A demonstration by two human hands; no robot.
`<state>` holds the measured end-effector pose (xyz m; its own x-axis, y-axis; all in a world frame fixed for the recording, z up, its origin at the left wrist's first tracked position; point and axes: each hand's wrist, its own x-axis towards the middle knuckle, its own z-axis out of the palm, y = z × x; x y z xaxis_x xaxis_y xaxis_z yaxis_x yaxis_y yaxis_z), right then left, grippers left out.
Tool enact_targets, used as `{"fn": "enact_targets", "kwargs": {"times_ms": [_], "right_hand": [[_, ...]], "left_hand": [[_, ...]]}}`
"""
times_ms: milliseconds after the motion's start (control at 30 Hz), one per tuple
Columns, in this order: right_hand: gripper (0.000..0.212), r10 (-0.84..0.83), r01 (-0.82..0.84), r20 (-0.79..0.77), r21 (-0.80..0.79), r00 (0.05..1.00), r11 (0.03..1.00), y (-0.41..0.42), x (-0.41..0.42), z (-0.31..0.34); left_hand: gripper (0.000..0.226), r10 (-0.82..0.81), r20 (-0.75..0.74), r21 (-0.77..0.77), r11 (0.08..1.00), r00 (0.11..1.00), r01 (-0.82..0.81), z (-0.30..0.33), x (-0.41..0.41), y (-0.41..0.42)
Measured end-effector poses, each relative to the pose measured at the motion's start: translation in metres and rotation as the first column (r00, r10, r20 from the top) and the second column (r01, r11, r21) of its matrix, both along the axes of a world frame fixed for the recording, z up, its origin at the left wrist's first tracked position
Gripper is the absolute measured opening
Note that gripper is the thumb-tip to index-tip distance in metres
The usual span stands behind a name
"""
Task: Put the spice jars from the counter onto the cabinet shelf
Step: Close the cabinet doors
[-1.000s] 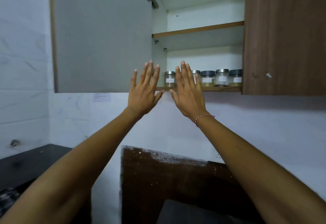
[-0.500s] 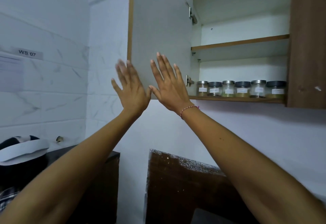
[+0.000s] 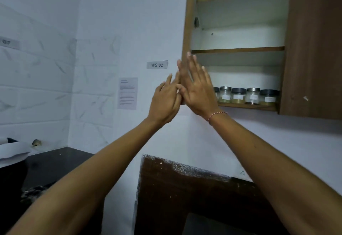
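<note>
Five small glass spice jars point(image 3: 246, 96) stand in a row on the lower cabinet shelf point(image 3: 248, 106), a thin board with a brown wood-grain edge. The jars are squat and round, each with a pale paper label; some wear shiny metal lids and others dark matte ones, and their contents run from yellow-green powder to a darker mix. The leftmost jar is mostly hidden behind the right hand point(image 3: 196, 90).

Above the row, a second shelf point(image 3: 238, 49) of the same board lies bare inside the pale, smooth cabinet interior. The open cabinet door point(image 3: 187, 37) is seen nearly edge-on as a narrow brown strip at the left of the opening, while a closed door point(image 3: 314, 50) of dark wood grain with small chips in its surface covers the right side.

White marble-look tiles line the wall at left, where a grey tag reading WS 02 point(image 3: 157, 65) and a printed paper notice point(image 3: 127, 93) are stuck on. A dark countertop point(image 3: 55, 162) sits in the corner below, and a dark brown panel point(image 3: 185, 188) with a rough, whitened top edge stands against the wall under the cabinet.

Both bare arms reach up toward the door's lower edge. The right hand, with a red-and-white thread bracelet point(image 3: 217, 115) at the wrist, is flat and wide open, fingers spread, holding nothing. The left hand point(image 3: 165, 101), blurred, is also open and empty, its fingers loosely extended and overlapping the right hand's thumb side beside the door edge.
</note>
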<state>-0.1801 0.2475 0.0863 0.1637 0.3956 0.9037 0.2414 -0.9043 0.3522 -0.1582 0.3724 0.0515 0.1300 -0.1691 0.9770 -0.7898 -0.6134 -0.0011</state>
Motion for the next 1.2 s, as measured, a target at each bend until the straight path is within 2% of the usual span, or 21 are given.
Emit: {"fn": "enact_targets", "kwargs": {"times_ms": [200, 333, 467, 600, 667, 733, 867, 1200], "right_hand": [[0.057, -0.103, 0.103, -0.07, -0.003, 0.992, 0.995, -0.09, -0.03, -0.006], [0.064, -0.263, 0.27, -0.163, 0.024, 0.951, 0.962, -0.144, -0.043, -0.012], [0.069, -0.368, 0.403, -0.291, 0.066, 0.883, 0.913, -0.19, -0.046, -0.022], [0.07, -0.516, 0.556, -0.392, -0.014, 0.761, 0.831, -0.23, -0.034, -0.039], [0.072, -0.614, 0.637, -0.411, -0.1, 0.673, 0.764, -0.251, -0.025, -0.047], [0.076, -0.666, 0.673, -0.398, -0.148, 0.631, 0.725, -0.272, -0.016, -0.049], [0.082, -0.721, 0.695, -0.3, -0.207, 0.625, 0.688, -0.309, 0.009, -0.05], [0.085, -0.659, 0.642, -0.295, -0.166, 0.692, 0.749, -0.373, 0.064, -0.054]], "left_hand": [[0.058, -0.024, 0.052, 0.281, 0.96, 0.998, 0.008, 0.009, 0.001, -0.074], [0.074, 0.038, 0.128, 0.497, 0.863, 0.991, -0.097, 0.013, 0.012, -0.12], [0.081, 0.093, 0.173, 0.618, 0.765, 0.981, -0.182, 0.009, 0.029, -0.17], [0.086, 0.121, 0.103, 0.633, 0.757, 0.987, -0.159, -0.004, 0.05, -0.216], [0.088, 0.145, 0.1, 0.65, 0.74, 0.984, -0.175, -0.01, 0.061, -0.24], [0.09, 0.157, 0.097, 0.656, 0.733, 0.983, -0.181, -0.014, 0.072, -0.263], [0.095, 0.157, 0.076, 0.613, 0.772, 0.985, -0.17, -0.023, 0.097, -0.303], [0.097, 0.165, 0.058, 0.583, 0.795, 0.984, -0.168, -0.029, 0.142, -0.363]]}}
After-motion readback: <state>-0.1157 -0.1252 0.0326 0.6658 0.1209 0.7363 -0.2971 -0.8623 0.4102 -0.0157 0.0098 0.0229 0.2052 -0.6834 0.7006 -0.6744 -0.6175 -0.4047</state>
